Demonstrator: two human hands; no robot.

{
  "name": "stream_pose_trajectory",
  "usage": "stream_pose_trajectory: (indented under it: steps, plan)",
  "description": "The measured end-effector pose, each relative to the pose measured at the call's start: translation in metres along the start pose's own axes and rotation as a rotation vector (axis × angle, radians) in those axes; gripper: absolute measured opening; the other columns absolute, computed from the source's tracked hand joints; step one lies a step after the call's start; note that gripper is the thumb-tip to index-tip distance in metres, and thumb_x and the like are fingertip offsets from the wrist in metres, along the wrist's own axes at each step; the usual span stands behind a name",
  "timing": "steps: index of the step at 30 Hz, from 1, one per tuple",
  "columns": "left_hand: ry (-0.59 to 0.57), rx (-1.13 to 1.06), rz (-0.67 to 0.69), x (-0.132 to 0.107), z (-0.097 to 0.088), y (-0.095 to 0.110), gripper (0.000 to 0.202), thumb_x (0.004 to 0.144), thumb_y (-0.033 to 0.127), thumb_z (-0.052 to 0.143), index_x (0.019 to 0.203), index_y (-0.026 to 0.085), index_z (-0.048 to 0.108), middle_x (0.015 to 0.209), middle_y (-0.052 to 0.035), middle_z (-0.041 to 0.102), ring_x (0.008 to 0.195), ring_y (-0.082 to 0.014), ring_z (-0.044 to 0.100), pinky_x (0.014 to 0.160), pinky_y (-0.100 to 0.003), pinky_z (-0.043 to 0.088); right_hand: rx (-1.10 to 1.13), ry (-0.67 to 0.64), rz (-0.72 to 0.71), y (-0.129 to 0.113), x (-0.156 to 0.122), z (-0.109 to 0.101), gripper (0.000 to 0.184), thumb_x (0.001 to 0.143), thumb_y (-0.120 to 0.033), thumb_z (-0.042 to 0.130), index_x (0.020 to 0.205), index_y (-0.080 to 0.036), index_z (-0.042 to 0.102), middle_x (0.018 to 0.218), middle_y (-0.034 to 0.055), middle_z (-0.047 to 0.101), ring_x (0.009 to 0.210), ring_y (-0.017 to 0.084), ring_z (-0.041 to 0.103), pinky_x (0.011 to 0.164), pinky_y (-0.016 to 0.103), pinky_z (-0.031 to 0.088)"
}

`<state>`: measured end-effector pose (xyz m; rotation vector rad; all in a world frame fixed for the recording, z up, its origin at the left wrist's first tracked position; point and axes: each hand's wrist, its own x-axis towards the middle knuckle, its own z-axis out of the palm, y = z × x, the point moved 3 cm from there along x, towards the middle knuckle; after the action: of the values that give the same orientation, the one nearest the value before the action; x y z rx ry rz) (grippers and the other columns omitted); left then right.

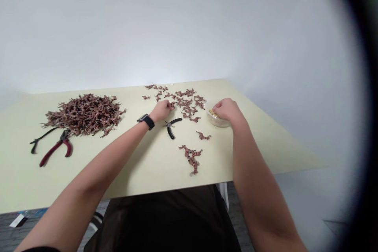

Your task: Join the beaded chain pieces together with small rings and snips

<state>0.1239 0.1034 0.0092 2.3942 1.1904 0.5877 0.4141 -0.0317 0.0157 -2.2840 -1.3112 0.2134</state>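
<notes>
My left hand (162,110), with a black watch on its wrist, is closed at the near left edge of a scatter of small brown animal-shaped figures (186,102). One small brown figure (173,104) shows at its fingertips. My right hand (227,109) reaches into a round clear plastic tub (219,123) of tiny gold-coloured pieces (213,113). Its fingers are pinched together, and whatever lies between them is hidden. Just below my left hand lie small black-handled pliers (170,129), their handles spread.
A big pile of brown figures (85,114) covers the table's left side. Red-handled pliers (56,147) and a black-handled tool (36,141) lie before it. A single figure (203,136) and a small cluster of figures (191,157) lie near the front edge of the yellow table (141,177).
</notes>
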Motion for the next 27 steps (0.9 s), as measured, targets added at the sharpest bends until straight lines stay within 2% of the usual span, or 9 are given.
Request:
stream_pose_trajectory:
  steps: [3, 6, 8, 10, 12, 15, 18, 21, 27]
  plan:
    - [-0.001, -0.042, 0.02, -0.025, -0.025, 0.001, 0.017, 0.09, 0.034, 0.07, 0.096, 0.018, 0.067, 0.098, -0.01, 0.075, 0.086, -0.0219, 0.064, 0.075, -0.034, 0.047, 0.034, 0.037, 0.02, -0.001, -0.003, -0.005, 0.007, 0.077, -0.021, 0.073, 0.081, -0.018, 0.077, 0.091, 0.0174, 0.077, 0.093, 0.029, 0.072, 0.082, 0.034, 0.053]
    - [-0.028, -0.283, 0.026, -0.062, -0.048, 0.002, 0.021, 0.093, 0.04, 0.066, 0.097, 0.019, 0.068, 0.101, -0.0078, 0.075, 0.089, -0.0202, 0.065, 0.079, -0.034, 0.048, 0.127, 0.139, -0.018, -0.01, -0.008, -0.014, 0.011, 0.083, -0.026, 0.068, 0.084, -0.018, 0.075, 0.094, 0.0159, 0.077, 0.094, 0.028, 0.07, 0.086, 0.036, 0.052]
    - [-0.05, -0.45, -0.014, -0.086, -0.056, 0.0, 0.021, 0.094, 0.04, 0.063, 0.098, 0.02, 0.067, 0.099, -0.0068, 0.073, 0.083, -0.0177, 0.061, 0.075, -0.032, 0.047, 0.32, 0.161, -0.075, -0.025, -0.016, -0.017, 0.016, 0.087, -0.032, 0.066, 0.089, -0.018, 0.074, 0.095, 0.0133, 0.077, 0.087, 0.025, 0.068, 0.083, 0.036, 0.052]
    - [-0.039, -0.607, -0.044, -0.105, -0.057, -0.004, 0.017, 0.094, 0.036, 0.061, 0.093, 0.019, 0.066, 0.091, -0.0054, 0.069, 0.074, -0.0148, 0.055, 0.068, -0.03, 0.044, 0.644, 0.051, -0.145, -0.046, -0.027, -0.016, 0.022, 0.09, -0.039, 0.066, 0.096, -0.019, 0.072, 0.096, 0.0115, 0.075, 0.077, 0.019, 0.065, 0.072, 0.032, 0.053]
    - [0.039, -0.707, -0.08, -0.116, -0.052, -0.009, 0.014, 0.093, 0.03, 0.058, 0.085, 0.019, 0.062, 0.079, -0.0031, 0.063, 0.068, -0.0135, 0.052, 0.063, -0.028, 0.042, 0.907, -0.222, -0.231, -0.074, -0.044, -0.006, 0.027, 0.088, -0.045, 0.073, 0.098, -0.02, 0.071, 0.098, 0.011, 0.074, 0.072, 0.016, 0.061, 0.064, 0.03, 0.051]
    - [0.114, -0.751, -0.081, -0.125, -0.042, -0.01, 0.014, 0.093, 0.029, 0.056, 0.084, 0.019, 0.059, 0.075, -0.0013, 0.059, 0.07, -0.0145, 0.058, 0.065, -0.027, 0.046, 1.032, -0.503, -0.271, -0.11, -0.072, 0.016, 0.029, 0.086, -0.047, 0.078, 0.088, -0.019, 0.071, 0.096, 0.0094, 0.072, 0.072, 0.015, 0.059, 0.063, 0.028, 0.052]
    - [0.106, -0.612, 0.019, -0.13, -0.037, 0.0, 0.014, 0.096, 0.033, 0.059, 0.1, 0.02, 0.065, 0.07, 0.0021, 0.056, 0.065, -0.013, 0.056, 0.066, -0.026, 0.046, 1.001, -0.577, -0.266, -0.13, -0.093, 0.041, 0.026, 0.085, -0.043, 0.079, 0.084, -0.019, 0.07, 0.093, 0.0084, 0.073, 0.076, 0.015, 0.061, 0.065, 0.028, 0.054]
    - [0.097, -0.429, 0.108, -0.137, -0.037, 0.013, 0.023, 0.098, 0.041, 0.062, 0.108, 0.021, 0.068, 0.066, 0.0037, 0.054, 0.06, -0.0115, 0.048, 0.06, -0.025, 0.037, 0.931, -0.607, -0.295, -0.138, -0.105, 0.06, 0.027, 0.088, -0.046, 0.077, 0.089, -0.02, 0.072, 0.093, 0.0067, 0.075, 0.07, 0.014, 0.06, 0.063, 0.028, 0.053]
    - [0.13, -0.415, 0.128, -0.141, -0.04, 0.019, 0.028, 0.1, 0.047, 0.062, 0.101, 0.02, 0.069, 0.063, 0.0038, 0.052, 0.058, -0.0111, 0.043, 0.059, -0.024, 0.034, 0.93, -0.638, -0.33, -0.137, -0.107, 0.065, 0.03, 0.088, -0.051, 0.077, 0.094, -0.021, 0.076, 0.092, 0.0051, 0.073, 0.066, 0.013, 0.059, 0.062, 0.029, 0.05]
